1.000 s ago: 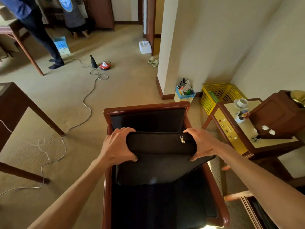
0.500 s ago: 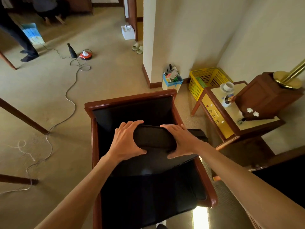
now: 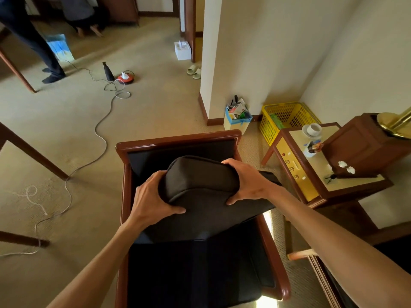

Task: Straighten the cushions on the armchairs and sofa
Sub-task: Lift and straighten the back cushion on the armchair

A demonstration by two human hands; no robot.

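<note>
Now, left hand (image 3: 153,196): gripping the left end of the cushion (image 3: 206,196), thumb lying on its near face and fingers wrapping over the far edge.
Right hand (image 3: 246,182): clasping the cushion's upper right part, fingers curling over the top edge and thumb pressing the near face.
Cushion: dark and thick, being held tilted above the seat of the armchair (image 3: 178,141), its right corner sticking out past the right armrest.
Armchair: sitting directly below the hands, with a reddish wooden frame and black padding on back and seat.
Side table (image 3: 287,161): standing just right of the armchair, carrying a cup on a saucer (image 3: 313,129) at its far end.
Yellow basket (image 3: 289,117): sitting on the carpet by the wall, beyond the side table.
Cable (image 3: 97,134): trailing across the carpet on the left, running to a red reel (image 3: 126,77) far off.
Person's legs (image 3: 33,41): standing far left.
</note>
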